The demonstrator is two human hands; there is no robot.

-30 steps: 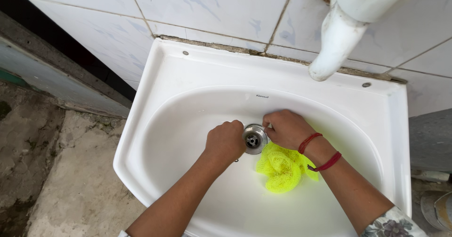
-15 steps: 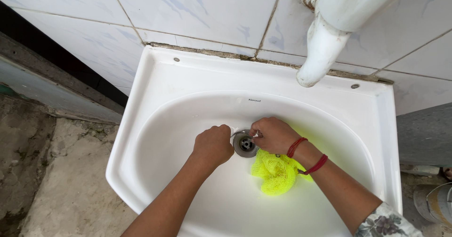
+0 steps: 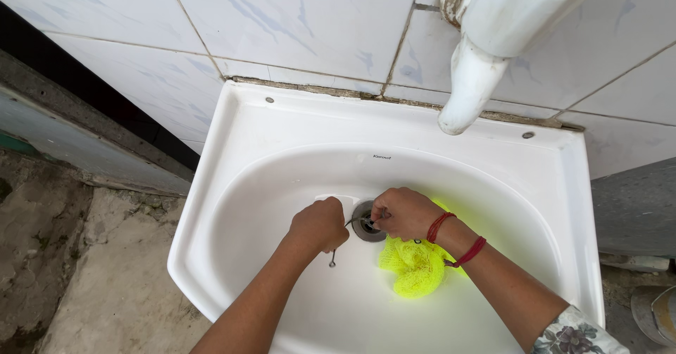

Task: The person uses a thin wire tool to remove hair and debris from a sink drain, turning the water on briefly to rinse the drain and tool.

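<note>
Wall: pale blue-veined tiles (image 3: 317, 16) behind a white sink (image 3: 282, 125), with a rough grout line along the sink's back edge.
Tap: white spout (image 3: 468, 90) hangs above the sink's right rear.
Floor: rough concrete (image 3: 63, 255) to the left of the sink.
Drain: metal ring (image 3: 366, 229) at the bottom of the bowl, partly covered by both hands.
Left hand: (image 3: 320, 224) just left of the drain, fingers curled shut into a fist on a thin dark wire (image 3: 332, 258) whose end dangles below the fist.
Right hand: (image 3: 401, 212) over the drain's right edge, fingers pinched together at the drain opening; what they pinch is too small to tell.
Wrist: two red thread bands (image 3: 451, 238) on the right forearm.
Scrubber: neon yellow mesh (image 3: 415, 266) lies in the bowl just right of the drain, under the right wrist and touching it.
Sleeve: floral cuff (image 3: 577, 333) at the lower right.
</note>
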